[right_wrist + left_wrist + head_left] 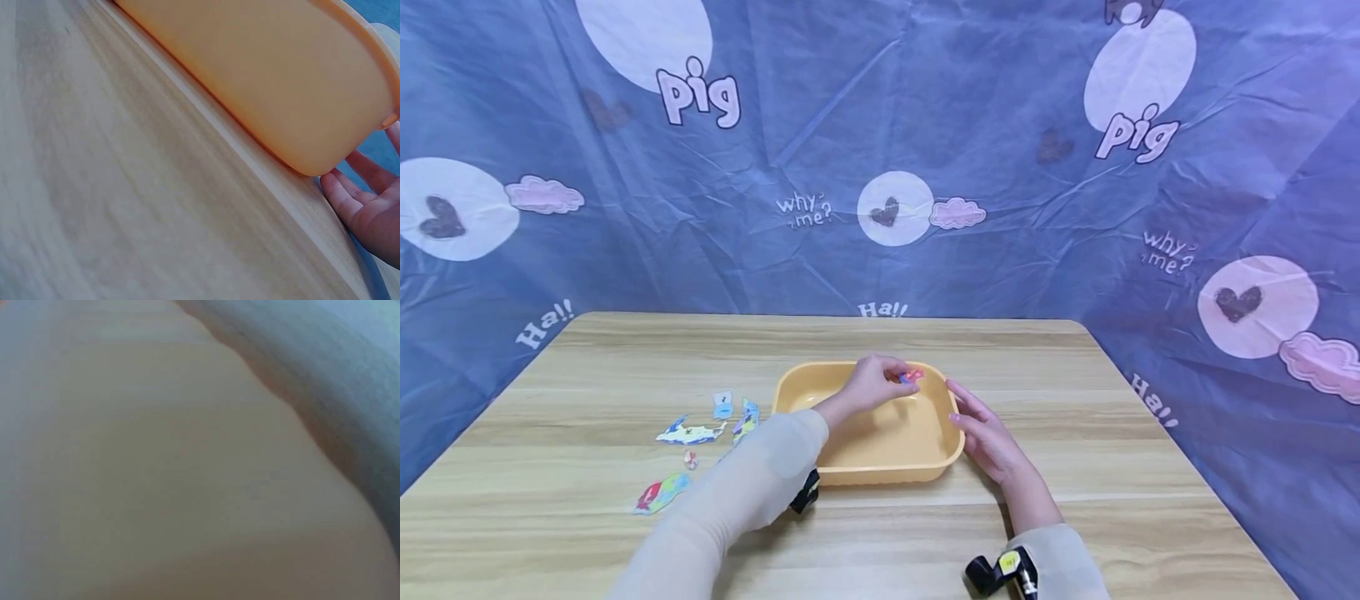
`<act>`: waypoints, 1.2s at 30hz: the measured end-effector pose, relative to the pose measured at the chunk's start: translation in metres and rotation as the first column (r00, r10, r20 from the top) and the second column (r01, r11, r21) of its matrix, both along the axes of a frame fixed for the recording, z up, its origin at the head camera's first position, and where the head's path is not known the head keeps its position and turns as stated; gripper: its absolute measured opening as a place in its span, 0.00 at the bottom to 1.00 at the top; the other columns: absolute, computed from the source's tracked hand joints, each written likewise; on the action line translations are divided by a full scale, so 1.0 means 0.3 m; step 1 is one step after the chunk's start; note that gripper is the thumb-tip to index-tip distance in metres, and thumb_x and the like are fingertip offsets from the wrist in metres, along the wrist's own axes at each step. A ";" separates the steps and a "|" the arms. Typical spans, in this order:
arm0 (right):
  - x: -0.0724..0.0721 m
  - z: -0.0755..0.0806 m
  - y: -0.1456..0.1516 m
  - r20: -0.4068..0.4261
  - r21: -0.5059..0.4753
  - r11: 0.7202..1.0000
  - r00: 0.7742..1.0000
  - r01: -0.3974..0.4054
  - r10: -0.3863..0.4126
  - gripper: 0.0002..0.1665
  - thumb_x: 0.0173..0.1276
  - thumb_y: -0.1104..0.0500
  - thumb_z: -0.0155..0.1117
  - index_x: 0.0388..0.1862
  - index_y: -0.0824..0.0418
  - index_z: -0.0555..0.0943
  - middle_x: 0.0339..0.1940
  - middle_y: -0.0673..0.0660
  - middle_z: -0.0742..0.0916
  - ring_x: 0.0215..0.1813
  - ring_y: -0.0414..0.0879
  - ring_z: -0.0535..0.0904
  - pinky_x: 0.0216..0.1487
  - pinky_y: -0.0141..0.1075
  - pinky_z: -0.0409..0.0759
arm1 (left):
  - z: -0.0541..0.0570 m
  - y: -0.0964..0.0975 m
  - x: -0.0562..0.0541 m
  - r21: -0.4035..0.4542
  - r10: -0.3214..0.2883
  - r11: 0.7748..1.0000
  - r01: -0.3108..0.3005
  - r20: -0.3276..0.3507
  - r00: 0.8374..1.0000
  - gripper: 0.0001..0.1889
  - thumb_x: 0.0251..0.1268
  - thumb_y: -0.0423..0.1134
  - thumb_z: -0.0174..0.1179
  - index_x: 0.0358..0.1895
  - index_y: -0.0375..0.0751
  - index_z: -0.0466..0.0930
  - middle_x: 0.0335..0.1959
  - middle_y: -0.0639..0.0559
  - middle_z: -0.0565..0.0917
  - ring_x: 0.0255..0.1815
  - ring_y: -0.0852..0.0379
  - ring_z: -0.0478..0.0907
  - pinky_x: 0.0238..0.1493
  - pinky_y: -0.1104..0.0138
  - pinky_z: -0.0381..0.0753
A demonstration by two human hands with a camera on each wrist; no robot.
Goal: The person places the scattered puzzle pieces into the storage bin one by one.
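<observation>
Over the far right part of a yellow plastic tray (880, 475), my left hand (871, 383) pinches a small red and blue cutout (913, 377) between thumb and fingers. The left wrist view is filled by a blurred pale surface, and the cutout is hidden there. At the tray's right side, my right hand (988, 437) rests its fingertips along the rim and outer wall. From the right wrist view, the extended fingers (369, 172) of that hand lie against the tray's rounded corner (319, 150).
Several colourful flat cutouts lie on the wooden table (1112, 467) left of the tray: a blue and white one (692, 432), a red and green one (661, 493), a tiny one (691, 459) and a small light-blue one (722, 406). A blue printed cloth (880, 108) hangs behind.
</observation>
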State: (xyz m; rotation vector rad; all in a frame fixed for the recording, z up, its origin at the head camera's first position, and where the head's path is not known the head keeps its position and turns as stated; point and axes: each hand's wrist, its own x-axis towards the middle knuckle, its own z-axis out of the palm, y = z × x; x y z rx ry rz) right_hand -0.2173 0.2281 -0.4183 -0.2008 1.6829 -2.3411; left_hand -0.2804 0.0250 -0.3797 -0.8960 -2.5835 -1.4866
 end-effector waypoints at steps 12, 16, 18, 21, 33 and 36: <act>0.003 0.002 -0.006 0.026 -0.010 1.000 0.999 0.022 -0.022 0.36 0.59 0.70 0.49 0.66 0.59 0.51 0.65 0.64 0.56 0.62 0.57 0.56 0.55 0.43 0.63 | -0.045 0.017 0.002 -0.026 0.014 1.000 -0.013 0.020 1.000 0.12 0.44 0.36 0.66 0.35 0.36 0.81 0.24 0.53 0.80 0.23 0.65 0.71 0.26 0.75 0.72; 0.004 0.001 -0.008 0.017 0.004 1.000 1.000 0.013 -0.013 0.36 0.60 0.70 0.48 0.66 0.59 0.51 0.65 0.63 0.56 0.62 0.57 0.56 0.55 0.42 0.63 | -0.060 0.021 0.009 -0.019 0.024 1.000 -0.023 0.025 0.999 0.14 0.45 0.35 0.65 0.37 0.35 0.80 0.26 0.52 0.80 0.25 0.64 0.73 0.28 0.75 0.72; 0.003 -0.001 -0.008 0.010 0.011 1.000 1.000 0.006 -0.006 0.36 0.60 0.69 0.48 0.66 0.59 0.51 0.65 0.63 0.55 0.62 0.57 0.56 0.55 0.43 0.62 | -0.063 0.022 0.011 -0.014 0.022 1.000 -0.022 0.032 0.999 0.14 0.45 0.34 0.65 0.39 0.34 0.80 0.27 0.51 0.81 0.26 0.63 0.73 0.29 0.75 0.73; 0.001 -0.003 -0.008 0.009 0.015 1.000 1.000 0.007 -0.007 0.36 0.59 0.69 0.49 0.66 0.59 0.51 0.65 0.63 0.55 0.62 0.57 0.56 0.55 0.43 0.63 | -0.066 0.022 0.012 -0.022 0.017 1.000 -0.016 0.031 0.999 0.14 0.45 0.34 0.65 0.39 0.34 0.80 0.28 0.50 0.81 0.27 0.62 0.74 0.30 0.74 0.73; -0.005 -0.002 -0.003 0.002 0.013 1.000 1.000 0.001 -0.001 0.36 0.60 0.70 0.48 0.66 0.59 0.50 0.65 0.63 0.54 0.62 0.57 0.55 0.55 0.42 0.63 | -0.088 0.028 0.004 -0.147 -0.009 0.989 0.004 -0.034 0.999 0.13 0.46 0.36 0.64 0.36 0.34 0.81 0.30 0.49 0.82 0.32 0.59 0.77 0.35 0.75 0.73; -0.005 -0.002 -0.003 0.006 0.012 1.000 1.000 0.003 -0.003 0.36 0.60 0.70 0.48 0.66 0.59 0.51 0.65 0.63 0.54 0.62 0.57 0.55 0.55 0.42 0.63 | -0.093 0.032 0.007 -0.162 -0.008 0.987 0.002 -0.037 0.999 0.12 0.45 0.36 0.65 0.35 0.35 0.81 0.28 0.51 0.82 0.29 0.61 0.76 0.33 0.76 0.72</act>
